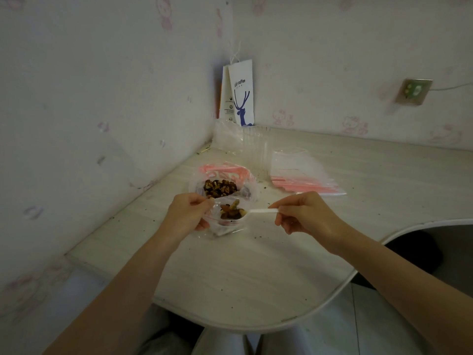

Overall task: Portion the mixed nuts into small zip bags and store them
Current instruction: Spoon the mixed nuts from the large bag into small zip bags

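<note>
While the small clear red-striped zip bag [225, 221] sags limp above the pale table [256, 265], the left hand [188, 213] pinches its mouth; the right hand [304, 213] grips a white plastic spoon [261, 211], seemingly tipping brown mixed nuts [230, 212] in.

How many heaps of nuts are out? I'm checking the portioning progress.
2: the main heap on clear plastic behind the hands, and a spoonful over the small zip bag. Others may be hidden.
</note>
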